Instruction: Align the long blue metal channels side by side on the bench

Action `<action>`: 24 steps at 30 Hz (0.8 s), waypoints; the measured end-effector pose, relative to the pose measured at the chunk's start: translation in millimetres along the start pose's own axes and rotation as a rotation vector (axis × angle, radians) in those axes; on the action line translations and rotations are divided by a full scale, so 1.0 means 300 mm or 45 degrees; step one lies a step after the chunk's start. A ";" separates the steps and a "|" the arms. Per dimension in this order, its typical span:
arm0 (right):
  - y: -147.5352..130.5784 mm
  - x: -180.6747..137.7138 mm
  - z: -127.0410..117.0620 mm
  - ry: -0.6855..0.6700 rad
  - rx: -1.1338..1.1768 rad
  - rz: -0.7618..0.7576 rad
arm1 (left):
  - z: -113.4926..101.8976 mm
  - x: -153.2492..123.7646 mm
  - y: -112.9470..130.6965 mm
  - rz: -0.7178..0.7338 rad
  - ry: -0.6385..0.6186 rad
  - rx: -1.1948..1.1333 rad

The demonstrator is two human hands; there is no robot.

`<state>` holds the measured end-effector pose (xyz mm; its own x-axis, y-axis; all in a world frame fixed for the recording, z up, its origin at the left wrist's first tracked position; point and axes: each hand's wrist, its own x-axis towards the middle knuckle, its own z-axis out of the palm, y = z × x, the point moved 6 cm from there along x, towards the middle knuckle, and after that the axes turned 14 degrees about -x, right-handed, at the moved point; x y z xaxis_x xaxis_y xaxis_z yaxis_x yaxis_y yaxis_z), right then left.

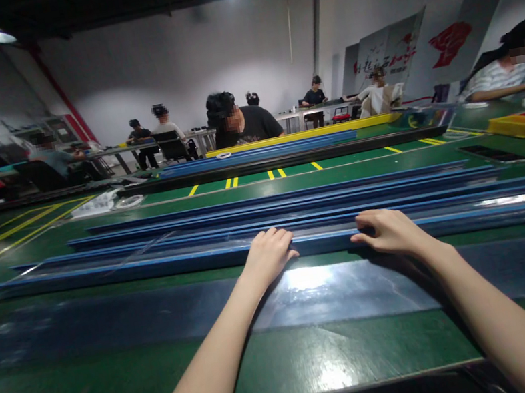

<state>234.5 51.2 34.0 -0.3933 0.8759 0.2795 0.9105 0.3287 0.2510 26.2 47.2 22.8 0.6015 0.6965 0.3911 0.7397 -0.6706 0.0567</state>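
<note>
A long blue channel strip (153, 268) lies crosswise before me, the nearest of several. My left hand (270, 249) is closed over its front wall, fingers on top and thumb on the near side. To the right, my right hand (390, 229) curls round the same wall, its thumb low in front and its fingers over the upper edge. Between the two hands, a stretch of the strip shows. Clear film (502, 201) seems to lie in or along the channel. Closer to me, a wide transparent plastic sheet (330, 293) is spread flat and reflects the lamps.
More blue strips (285, 208) lie parallel behind. Farther back are a black strip (286, 160), a tape roll (129, 201) and a yellow strip (303, 136). A phone (495, 153) and a yellow tray (514, 126) are at right. A co-worker (250, 124) bends over the far side.
</note>
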 end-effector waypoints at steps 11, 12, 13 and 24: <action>0.000 0.000 0.005 -0.012 -0.015 0.003 | 0.007 0.001 -0.011 -0.063 -0.038 -0.019; 0.000 0.000 0.005 -0.015 -0.016 0.005 | 0.008 0.001 -0.012 -0.064 -0.041 -0.020; 0.000 0.000 0.005 -0.017 -0.018 0.007 | 0.008 0.001 -0.013 -0.064 -0.042 -0.024; -0.003 0.000 0.004 -0.042 -0.021 0.007 | 0.007 0.003 -0.019 -0.095 -0.072 -0.071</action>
<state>233.7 51.2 32.8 -0.3834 0.8890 0.2503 0.9103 0.3181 0.2648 23.1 52.3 20.8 0.5628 0.7573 0.3312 0.7659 -0.6285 0.1354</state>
